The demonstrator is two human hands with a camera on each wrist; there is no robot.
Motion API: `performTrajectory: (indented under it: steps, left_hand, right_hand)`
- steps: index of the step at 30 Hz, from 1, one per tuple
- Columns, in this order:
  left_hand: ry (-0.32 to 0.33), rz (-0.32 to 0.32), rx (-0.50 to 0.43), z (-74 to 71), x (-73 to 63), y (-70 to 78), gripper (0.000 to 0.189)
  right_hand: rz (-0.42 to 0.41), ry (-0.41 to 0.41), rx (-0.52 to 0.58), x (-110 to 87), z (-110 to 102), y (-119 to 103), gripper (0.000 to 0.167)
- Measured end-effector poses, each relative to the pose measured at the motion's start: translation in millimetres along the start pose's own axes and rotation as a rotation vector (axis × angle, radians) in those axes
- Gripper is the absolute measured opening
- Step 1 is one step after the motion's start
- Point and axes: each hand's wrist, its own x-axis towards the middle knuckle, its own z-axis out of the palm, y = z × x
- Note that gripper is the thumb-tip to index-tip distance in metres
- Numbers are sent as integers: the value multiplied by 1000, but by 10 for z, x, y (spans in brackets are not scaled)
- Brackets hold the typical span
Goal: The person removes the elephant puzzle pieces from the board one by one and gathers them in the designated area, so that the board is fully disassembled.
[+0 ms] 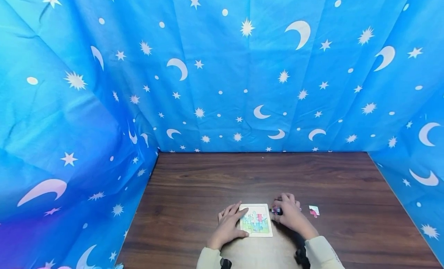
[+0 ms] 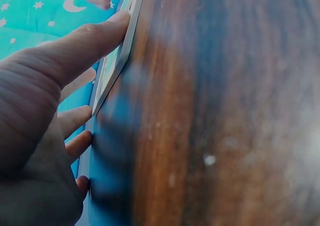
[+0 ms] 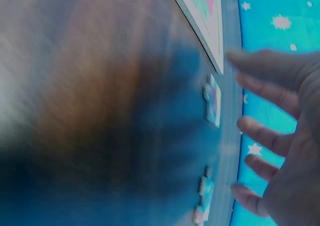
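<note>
A small jigsaw puzzle in a pale tray (image 1: pixel 270 227) lies on the table, with several colourful pieces fitted inside. My left hand (image 1: pixel 229 227) rests along its left side; the straight thumb touches the near left corner, and a finger reaches over the tray. In the left wrist view, the thumb (image 2: pixel 82 48) lies against the tray's edge. Just right of the tray, my right hand (image 1: pixel 290 215) hovers with spread fingers over a dark-looking item (image 1: pixel 276 210). The right wrist view shows a puzzle piece (image 3: pixel 214 103) on the table, apart from the fingertips (image 3: pixel 242 81).
To the right of my right hand lies a white and pink puzzle piece (image 1: pixel 313 211). More pieces (image 3: pixel 206 198) show low in the right wrist view. Blue cloth (image 1: pixel 222 68) with moons and stars hangs around the brown wooden table (image 1: pixel 194 176).
</note>
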Motion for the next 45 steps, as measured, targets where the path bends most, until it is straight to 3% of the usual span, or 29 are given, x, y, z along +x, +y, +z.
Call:
performTrajectory:
  steps: [5,16,21,28,34,40,45]
  left_hand:
    - [-29,39,47,-22,3,41,72]
    - [-93,69,95,-68,37,95,61]
    - [-77,100,144,-93,28,145,60]
    - [-109,185,181,-101,31,217,47]
    - [-128,191,215,-119,40,252,44]
    - [-119,243,336,-126,-4,317,48]
    - [-155,230,402,-96,-41,356,51]
  right_hand:
    - [-67,-68,3,-75,103,-83,35]
    - [-49,-101,-29,-48,100,-155,34]
    - [-38,-94,-14,-26,86,-166,35]
    - [-45,-75,-5,-3,99,-127,36]
    - [-48,-55,10,-14,112,-93,38]
    - [-64,-52,1,-27,132,-85,38]
    - [-83,-54,-13,-25,134,-104,37]
